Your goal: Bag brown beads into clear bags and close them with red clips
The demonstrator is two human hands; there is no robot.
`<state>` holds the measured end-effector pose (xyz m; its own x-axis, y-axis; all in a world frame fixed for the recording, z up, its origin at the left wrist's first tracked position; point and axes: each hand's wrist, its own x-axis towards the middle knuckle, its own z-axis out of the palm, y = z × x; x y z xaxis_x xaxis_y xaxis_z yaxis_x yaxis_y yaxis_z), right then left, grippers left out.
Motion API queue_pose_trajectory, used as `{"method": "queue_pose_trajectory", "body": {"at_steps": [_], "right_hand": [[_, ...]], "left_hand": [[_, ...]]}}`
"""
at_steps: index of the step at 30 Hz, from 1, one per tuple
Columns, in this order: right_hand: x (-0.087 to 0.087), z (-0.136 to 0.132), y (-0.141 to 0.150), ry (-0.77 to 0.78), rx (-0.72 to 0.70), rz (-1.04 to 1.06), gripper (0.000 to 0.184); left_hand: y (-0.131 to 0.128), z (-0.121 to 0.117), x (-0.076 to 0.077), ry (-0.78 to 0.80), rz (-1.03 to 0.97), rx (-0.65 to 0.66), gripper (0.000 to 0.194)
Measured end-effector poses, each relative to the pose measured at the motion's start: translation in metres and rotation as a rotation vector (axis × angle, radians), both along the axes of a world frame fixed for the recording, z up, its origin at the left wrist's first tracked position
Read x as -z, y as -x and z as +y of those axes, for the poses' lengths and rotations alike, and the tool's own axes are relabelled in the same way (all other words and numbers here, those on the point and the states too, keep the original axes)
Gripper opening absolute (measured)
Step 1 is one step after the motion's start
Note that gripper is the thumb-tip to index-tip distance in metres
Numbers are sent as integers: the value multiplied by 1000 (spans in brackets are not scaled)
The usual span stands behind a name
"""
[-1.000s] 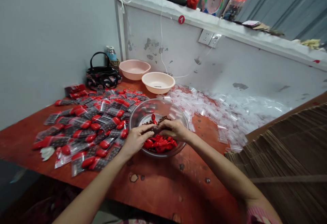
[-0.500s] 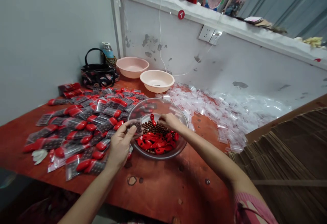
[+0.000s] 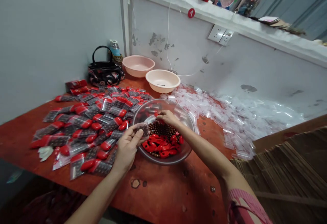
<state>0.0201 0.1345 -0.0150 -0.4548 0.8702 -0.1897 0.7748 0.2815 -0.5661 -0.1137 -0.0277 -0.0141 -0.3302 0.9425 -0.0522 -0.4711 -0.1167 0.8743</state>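
My left hand grips a small clear packet of dark beads between thumb and fingers, at the left rim of the bowl. My right hand reaches into the far part of the see-through bowl, fingertips closed on a small red plastic piece. Below that hand lie brown beads. Several red plastic pieces with holes are heaped at the near side of the bowl. Left of the bowl spreads a pile of filled clear packets with red ends.
Empty clear sleeves cover the table's right side. A pink basin, a cream basin and a black handbag stand at the back. Stacked cardboard is at the right. A shelf runs along the wall.
My hands have parted: the left moved left, keeping the beaded packet. My right hand went into the bowl and closed on a red piece. The view has shifted slightly.
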Motion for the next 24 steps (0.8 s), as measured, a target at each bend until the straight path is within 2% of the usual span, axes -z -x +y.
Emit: {"method": "queue_pose_trajectory", "body": {"at_steps": [2,4,6,8,10,12,14,17,20,22,24], "right_hand": [[-7,-7,-10,234,-18,259,24],[-14,-18,-18,560,-39,584,23],[-20,-31,-25,827,-75,802,24],[-23,-45,-28,959,-101,881,24],[-25,-58,-29,965,-96,890,20],[-26,-70,-29,849,-68,891,19],[-29,-79,-30,652,-61,865,20],[-36,-89,-36,234,-157,690,23],[-44,-94,-44,-195,-296,448,22],[-48,-96,-49,-332,-365,341,24],[-49,-98,-52,-370,-404,301,27]], "left_hand": [[0,2,-5,7,-11,21,30],[-2,6,-11,10,-17,46,31],[-5,10,-15,4,-39,77,30],[-9,13,-18,-11,-70,131,27],[-14,14,-18,-19,-84,175,26],[-17,14,-17,-17,-85,169,27],[-20,14,-16,-12,-81,132,27],[-22,13,-15,-2,-66,127,27],[-25,9,-16,1,-45,175,25],[-27,6,-16,-8,-19,212,26],[-27,3,-15,-14,21,236,28]]}}
